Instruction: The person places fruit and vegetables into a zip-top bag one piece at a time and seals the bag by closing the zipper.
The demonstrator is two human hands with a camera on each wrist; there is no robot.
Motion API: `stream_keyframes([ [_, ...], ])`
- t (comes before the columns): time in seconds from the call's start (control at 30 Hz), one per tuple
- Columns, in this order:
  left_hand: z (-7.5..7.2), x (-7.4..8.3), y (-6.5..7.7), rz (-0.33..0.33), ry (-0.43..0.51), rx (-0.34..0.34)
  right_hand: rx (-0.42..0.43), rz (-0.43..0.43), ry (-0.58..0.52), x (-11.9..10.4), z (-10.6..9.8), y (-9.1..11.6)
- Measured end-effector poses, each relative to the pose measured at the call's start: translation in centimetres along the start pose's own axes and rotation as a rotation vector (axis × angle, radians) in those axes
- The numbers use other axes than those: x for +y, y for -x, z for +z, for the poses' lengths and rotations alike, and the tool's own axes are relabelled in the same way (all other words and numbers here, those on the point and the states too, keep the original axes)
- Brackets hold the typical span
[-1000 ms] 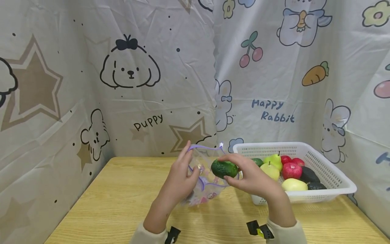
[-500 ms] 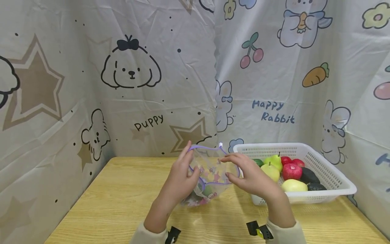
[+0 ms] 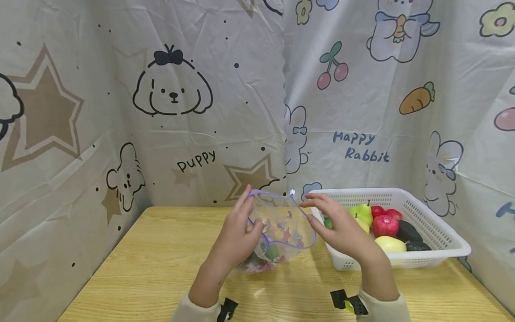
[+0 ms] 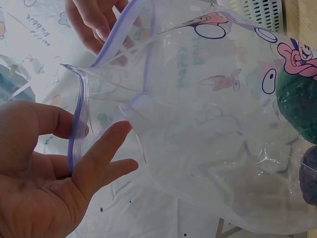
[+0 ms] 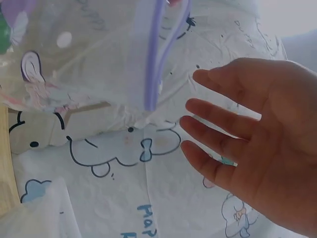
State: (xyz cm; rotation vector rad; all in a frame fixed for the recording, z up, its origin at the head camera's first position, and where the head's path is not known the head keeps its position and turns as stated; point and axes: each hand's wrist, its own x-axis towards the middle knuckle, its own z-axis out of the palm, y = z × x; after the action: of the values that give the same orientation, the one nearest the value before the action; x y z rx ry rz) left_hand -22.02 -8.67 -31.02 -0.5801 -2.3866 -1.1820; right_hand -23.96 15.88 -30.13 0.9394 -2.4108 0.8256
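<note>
A clear zip bag (image 3: 285,223) with a purple rim and cartoon prints stands on the table, its mouth spread wide. My left hand (image 3: 237,232) holds the left side of the rim, with fingers on both sides of the plastic in the left wrist view. Low in the bag lie a dark green fruit (image 4: 299,106) and a dark purplish thing (image 4: 309,173), both partly cut off there. My right hand (image 3: 342,226) is just right of the mouth, fingers spread and holding nothing. The right wrist view shows a gap between its fingertips (image 5: 200,74) and the purple rim.
A white perforated basket (image 3: 442,248) stands on the right of the table (image 3: 173,250). It holds a green pear (image 3: 364,212), red apples (image 3: 385,226), a pale yellow fruit (image 3: 390,244) and dark fruits (image 3: 408,232). A printed curtain (image 3: 241,112) encloses the table's back and sides.
My right hand let go of the dark green oval fruit, which dropped into the bag. It then moved right, away from the mouth. My left hand stayed on the rim.
</note>
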Motion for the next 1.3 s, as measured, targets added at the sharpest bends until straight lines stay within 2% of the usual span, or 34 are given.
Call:
stream_keyframes([
  [0.17,-0.1,0.1,-0.1,0.001,-0.004,0.005,0.039,0.095,0.004,0.8,-1.5,0.6],
  [0.47,-0.2,0.0,-0.1,0.008,-0.015,0.012,0.001,0.257,0.105,3.5,-2.3,1.7],
  [0.67,-0.2,0.0,-0.1,0.018,-0.023,0.013,-0.083,0.397,0.119,4.9,-2.0,2.3],
  [0.93,-0.2,0.0,0.0,0.001,-0.016,0.002,-0.213,0.436,0.087,6.3,-1.2,2.7],
  [1.13,-0.1,0.1,0.0,-0.003,-0.011,-0.007,-0.379,0.529,0.087,6.9,-0.3,3.1],
  [1.3,0.0,0.1,0.0,-0.007,-0.006,-0.015,-0.448,0.578,0.101,7.7,0.3,3.6],
])
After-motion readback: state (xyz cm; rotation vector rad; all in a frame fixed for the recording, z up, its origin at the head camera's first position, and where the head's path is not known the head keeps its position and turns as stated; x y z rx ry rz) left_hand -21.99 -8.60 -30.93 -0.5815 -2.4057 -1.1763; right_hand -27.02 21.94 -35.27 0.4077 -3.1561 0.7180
